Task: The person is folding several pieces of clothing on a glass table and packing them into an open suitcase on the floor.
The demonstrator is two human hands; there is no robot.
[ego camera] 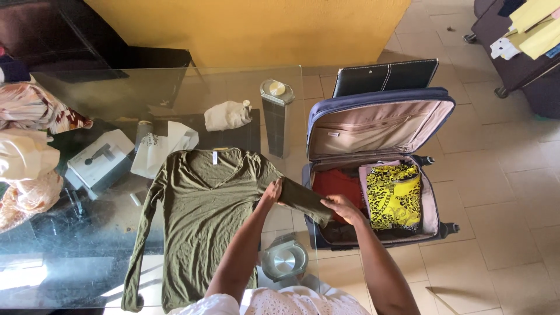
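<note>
An olive green long-sleeved top [201, 216] lies spread flat on a glass table [76, 262], neckline away from me. My left hand [272, 193] presses on the top's right sleeve near the shoulder. My right hand [341, 208] grips the end of that sleeve [303, 198], which stretches past the table edge toward an open suitcase [379, 125]. Inside the suitcase lie a folded red garment [337, 184] and a folded yellow and black patterned one [395, 195].
On the table stand a tall clear container with a round lid [276, 114], a white cloth bundle [226, 115], white paper [163, 146] and a white box [99, 160]. Patterned fabrics [26, 151] are piled at the left edge. A black folder [385, 77] leans behind the suitcase.
</note>
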